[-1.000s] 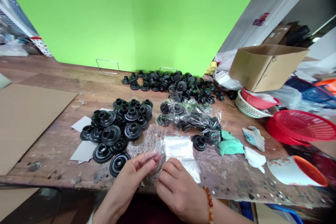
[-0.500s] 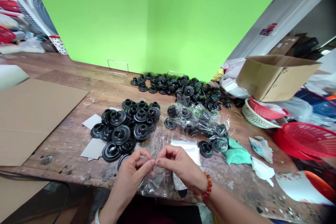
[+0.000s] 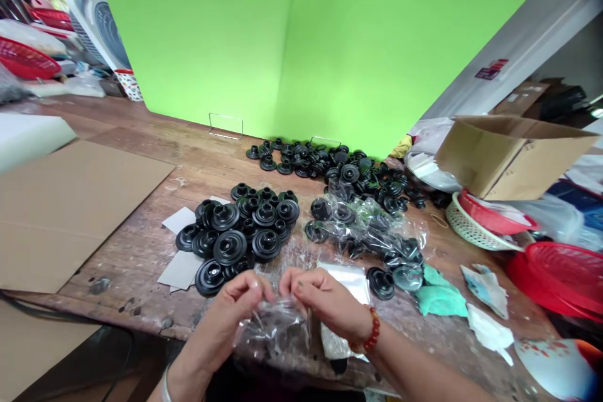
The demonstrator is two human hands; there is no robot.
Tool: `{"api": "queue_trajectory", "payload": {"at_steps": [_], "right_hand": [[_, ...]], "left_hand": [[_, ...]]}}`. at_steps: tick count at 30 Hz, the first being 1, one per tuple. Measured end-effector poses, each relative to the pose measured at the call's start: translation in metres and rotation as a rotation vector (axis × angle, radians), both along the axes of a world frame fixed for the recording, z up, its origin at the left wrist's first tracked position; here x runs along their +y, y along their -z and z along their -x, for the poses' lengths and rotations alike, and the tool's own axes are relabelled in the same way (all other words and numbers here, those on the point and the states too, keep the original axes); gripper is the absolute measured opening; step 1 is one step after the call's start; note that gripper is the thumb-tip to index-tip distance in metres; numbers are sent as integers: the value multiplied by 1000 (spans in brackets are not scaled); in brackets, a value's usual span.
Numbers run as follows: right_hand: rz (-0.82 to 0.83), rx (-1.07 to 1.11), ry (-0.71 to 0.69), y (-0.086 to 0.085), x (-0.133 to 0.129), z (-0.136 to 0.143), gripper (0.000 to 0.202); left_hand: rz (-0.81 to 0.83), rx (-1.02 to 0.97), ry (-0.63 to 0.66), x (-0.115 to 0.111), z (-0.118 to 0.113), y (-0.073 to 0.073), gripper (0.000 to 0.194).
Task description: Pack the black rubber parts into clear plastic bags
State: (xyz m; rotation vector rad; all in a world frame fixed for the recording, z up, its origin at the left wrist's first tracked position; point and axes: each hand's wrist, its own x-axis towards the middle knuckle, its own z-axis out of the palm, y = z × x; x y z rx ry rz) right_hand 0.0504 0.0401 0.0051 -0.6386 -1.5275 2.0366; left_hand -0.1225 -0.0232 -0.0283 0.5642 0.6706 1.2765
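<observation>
Both hands pinch the upper edge of a clear plastic bag (image 3: 277, 330) at the table's front edge. My left hand (image 3: 233, 308) grips its left side, thumb against fingers. On the other side my right hand (image 3: 325, 298), with a red bead bracelet at the wrist, closes on the bag's edge. Whether anything lies inside the bag I cannot make out. Just beyond my left hand sits a heap of black round stepped discs (image 3: 229, 246). A stack of clear flat bags (image 3: 346, 279) lies beside my right hand, and a single black disc (image 3: 380, 282) is right of it.
Bagged black discs (image 3: 367, 226) lie right of centre, with a larger loose pile (image 3: 325, 163) behind. A green panel (image 3: 282, 44) stands at the back. Cardboard (image 3: 85, 201) covers the left; a carton (image 3: 509, 154), red baskets (image 3: 560, 276) and green cloth (image 3: 440, 292) occupy the right.
My hands have moved slightly apart, spreading the bag's edge between them and bringing it nearer my body. The camera view has shifted, so the scene sits further right.
</observation>
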Motion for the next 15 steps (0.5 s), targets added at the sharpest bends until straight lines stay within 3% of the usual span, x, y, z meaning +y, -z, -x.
{"api": "queue_trajectory", "payload": {"at_steps": [4,6,8,11,15], "right_hand": [[114,192,28,-10,6,8,34],[217,233,-35,-7,4,14,40],[243,166,-57,-2,3,16,43],[162,8,-32,-1,10,12,45],[-121,-217,-59,-12,33,8,47]], "left_hand": [[66,-212,-90,1,-1,-5,29],[56,-259,-48,0,-3,-5,36],[25,-151,67,-1,-2,-4,37],[-17,41,167,1,5,-4,33],[-34,-88,-82,7,12,-8,29]]}}
